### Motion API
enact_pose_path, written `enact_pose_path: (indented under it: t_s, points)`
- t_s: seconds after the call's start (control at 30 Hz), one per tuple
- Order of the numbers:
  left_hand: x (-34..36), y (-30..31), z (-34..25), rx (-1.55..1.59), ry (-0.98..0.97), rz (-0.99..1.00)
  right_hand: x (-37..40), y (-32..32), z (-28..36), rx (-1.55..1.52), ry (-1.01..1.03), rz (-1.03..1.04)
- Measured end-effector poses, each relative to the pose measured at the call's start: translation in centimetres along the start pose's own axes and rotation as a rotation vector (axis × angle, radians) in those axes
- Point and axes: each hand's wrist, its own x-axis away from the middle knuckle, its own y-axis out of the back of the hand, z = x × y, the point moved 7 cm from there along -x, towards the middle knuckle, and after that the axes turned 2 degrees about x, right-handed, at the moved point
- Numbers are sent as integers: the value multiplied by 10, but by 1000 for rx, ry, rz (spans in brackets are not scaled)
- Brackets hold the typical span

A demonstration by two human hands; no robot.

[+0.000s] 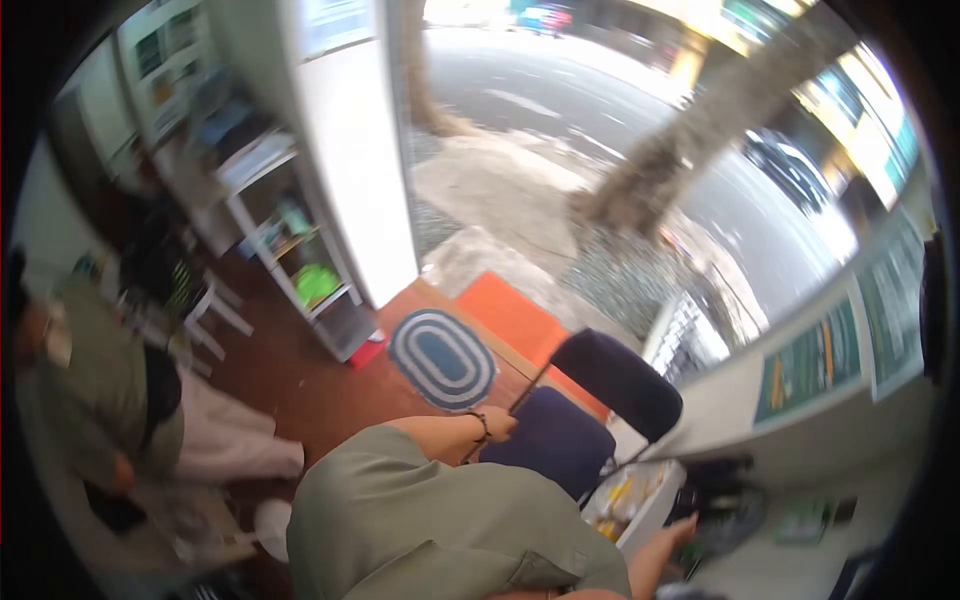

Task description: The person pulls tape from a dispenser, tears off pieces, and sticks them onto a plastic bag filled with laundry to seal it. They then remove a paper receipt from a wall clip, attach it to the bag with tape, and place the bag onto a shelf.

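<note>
My left hand (495,425), with a dark bracelet at the wrist, is closed around the side frame of a dark padded chair (617,388). The chair's seat (550,440) lies just right of that hand, and its backrest is farther out. Low on the right, my right hand (683,530) has its fingers stretched out, with no object visible in it. Close beside that hand stands a white box (655,505) with yellow and white items inside. Blur hides the finer details of the fingers.
A blue-and-white oval rug (442,360) and an orange mat (512,318) lie by the doorway. A shelf unit (330,260) stands left of it. Another person (100,390) is at the far left. Black bags (725,510) sit at right. Outside are a tree trunk (690,140) and road.
</note>
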Motion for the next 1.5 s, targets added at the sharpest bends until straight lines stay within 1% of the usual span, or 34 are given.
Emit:
enact_pose_path:
  t_s: [0.03, 0.07, 0.1, 0.13, 0.17, 0.23, 0.3, 0.37, 0.43, 0.5, 0.57, 0.63, 0.7, 0.77, 0.8, 0.87, 0.97, 1.03, 1.07, 1.17, 1.27, 1.3, 1.37, 1.43, 1.5]
  points:
    - [18, -18, 48, 22, 159, 28, 21, -3, 19, -131, -110, -55]
    - [52, -19, 77, 62, 304, 54, 44, -4, 41, -190, -200, -107]
    - [96, -10, 91, 206, 512, 101, 81, -4, 76, -254, -286, -166]
    - [122, -29, 123, 272, 600, 26, 63, 1, 61, -271, -337, -214]
    - [150, -59, 151, 376, 765, 91, 43, 2, 48, -249, -319, -297]
    - [219, -96, 175, 379, 1032, -25, 46, -9, 56, -135, -256, -246]
    - [276, -125, 159, 411, 1207, -68, 54, -22, 62, -37, -198, -172]
    - [298, -187, 149, 627, 1233, 228, 64, -39, 72, 31, -145, -106]
    - [295, -223, 116, 458, 988, 483, 74, -51, 77, 85, -97, -56]
    - [290, -270, 99, 457, 1088, 268, 83, -60, 82, 127, -53, -6]
    - [277, -289, 80, 571, 1074, 212, 91, -65, 86, 158, -20, 30]
    - [255, -295, 72, 733, 1025, 150, 96, -69, 90, 180, 13, 66]
    - [230, -288, 66, 868, 966, 69, 102, -75, 92, 198, 28, 96]
    - [219, -270, 64, 967, 956, 6, 108, -79, 94, 212, 47, 123]
    - [221, -256, 63, 1006, 968, -6, 110, -83, 95, 216, 53, 137]
    - [239, -198, 45, 1085, 990, -30, 115, -88, 95, 233, 65, 160]
    - [253, -200, 75, 1036, 1084, -196, 121, -97, 98, 246, 93, 189]
    - [265, -218, 82, 1183, 1197, -192, 123, -100, 98, 252, 116, 205]
    - [280, -221, 78, 1209, 1244, -288, 123, -102, 100, 250, 128, 216]
    - [304, -224, 59, 1030, 1306, -136, 127, -106, 99, 263, 143, 243]
    - [292, -285, 74, 943, 1237, 19, 129, -107, 101, 274, 157, 258]
    - [293, -290, 69, 929, 1216, 55, 128, -106, 99, 277, 163, 264]
    - [290, -293, 67, 918, 1179, 71, 128, -106, 96, 281, 168, 274]
    - [289, -292, 68, 918, 1142, 48, 129, -103, 93, 288, 165, 280]
    - [290, -278, 66, 920, 1113, 7, 131, -101, 92, 298, 171, 288]
